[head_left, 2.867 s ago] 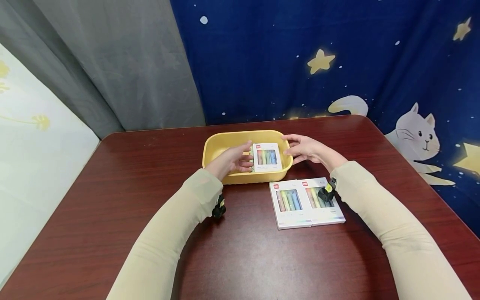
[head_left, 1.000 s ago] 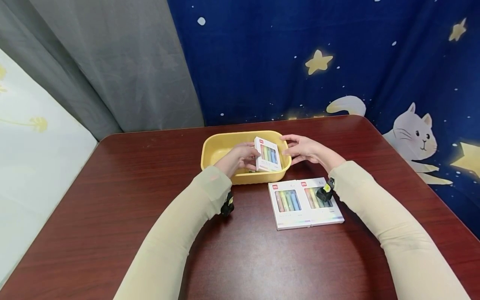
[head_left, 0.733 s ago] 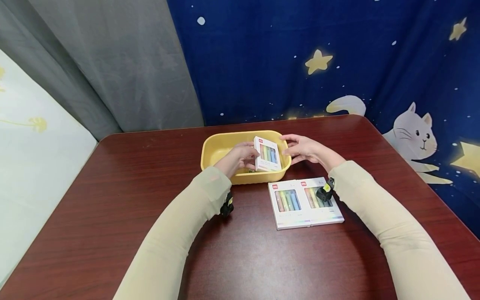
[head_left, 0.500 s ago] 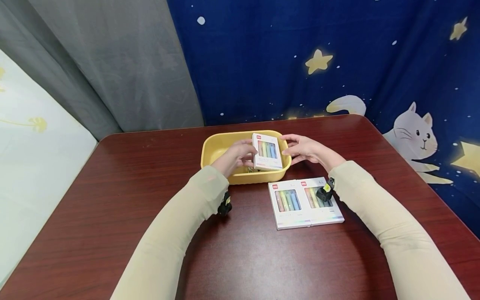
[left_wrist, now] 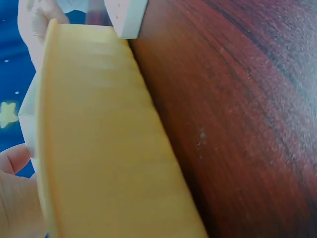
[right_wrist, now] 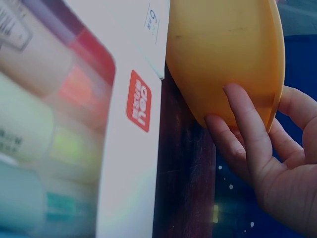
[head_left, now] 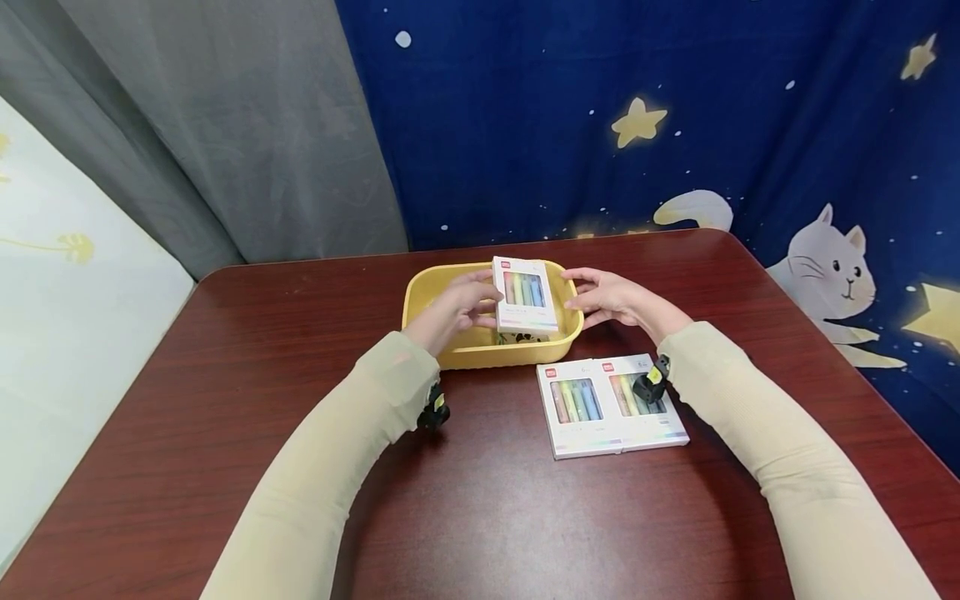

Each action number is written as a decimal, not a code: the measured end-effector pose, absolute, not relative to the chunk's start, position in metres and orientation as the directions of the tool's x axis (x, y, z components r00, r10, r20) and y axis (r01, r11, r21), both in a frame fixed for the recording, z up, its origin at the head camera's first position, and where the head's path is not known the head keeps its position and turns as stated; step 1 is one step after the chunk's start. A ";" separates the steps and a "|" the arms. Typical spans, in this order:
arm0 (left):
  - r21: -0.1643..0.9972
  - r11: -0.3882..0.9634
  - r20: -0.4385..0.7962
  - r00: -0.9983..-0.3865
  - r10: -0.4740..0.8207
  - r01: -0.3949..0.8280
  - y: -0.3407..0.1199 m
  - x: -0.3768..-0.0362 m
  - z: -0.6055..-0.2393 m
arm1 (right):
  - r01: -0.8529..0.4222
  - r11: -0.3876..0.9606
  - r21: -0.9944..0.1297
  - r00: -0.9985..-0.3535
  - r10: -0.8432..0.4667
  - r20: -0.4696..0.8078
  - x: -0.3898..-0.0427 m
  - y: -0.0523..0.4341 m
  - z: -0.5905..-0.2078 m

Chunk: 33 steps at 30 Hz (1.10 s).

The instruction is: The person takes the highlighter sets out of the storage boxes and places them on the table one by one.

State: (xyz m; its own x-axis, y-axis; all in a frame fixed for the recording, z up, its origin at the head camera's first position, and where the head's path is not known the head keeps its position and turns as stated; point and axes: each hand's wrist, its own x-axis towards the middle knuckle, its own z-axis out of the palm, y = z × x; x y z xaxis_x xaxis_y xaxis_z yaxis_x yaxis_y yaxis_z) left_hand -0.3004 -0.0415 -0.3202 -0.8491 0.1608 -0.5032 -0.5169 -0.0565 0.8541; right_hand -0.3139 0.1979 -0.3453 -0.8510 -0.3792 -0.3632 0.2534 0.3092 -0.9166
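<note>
Left hand: my left hand (head_left: pixel 453 310) pinches the white cardboard box of coloured highlighters (head_left: pixel 525 297) by its left edge, fingers curled round that edge, and holds it lifted over the bin.
Held box: I see it above the right half of the yellow oval plastic bin (head_left: pixel 431 302), window side up, clear of the bin floor.
Right hand: my right hand (head_left: pixel 606 298) rests against the bin's right end, fingers nearly straight and spread over the outer wall (the right wrist view shows the fingertips (right_wrist: pixel 237 106) laid flat on the yellow plastic).
Bin: it stands at the middle of the far part of the dark red-brown wooden table (head_left: pixel 225 350); I make out small dark things inside, under the box, too small to tell.
Table: two more white highlighter boxes (head_left: pixel 611 405) lie flat side by side, touching, just in front of the bin's right end, towards the table's right edge.
</note>
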 end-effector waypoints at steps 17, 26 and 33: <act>0.855 -0.096 -0.488 -0.854 0.180 -0.509 -0.069 -0.271 -0.305 | 0.268 0.305 -0.914 -0.851 -0.369 -0.373 -0.313 0.197 -0.344; 0.879 -0.087 -0.442 -0.869 0.224 -0.469 -0.081 -0.246 -0.310 | 0.275 0.301 -0.913 -0.855 -0.358 -0.375 -0.312 0.197 -0.344; 0.891 -0.086 -0.406 -0.869 0.284 -0.445 -0.087 -0.221 -0.315 | 0.265 0.308 -0.914 -0.853 -0.367 -0.371 -0.313 0.197 -0.344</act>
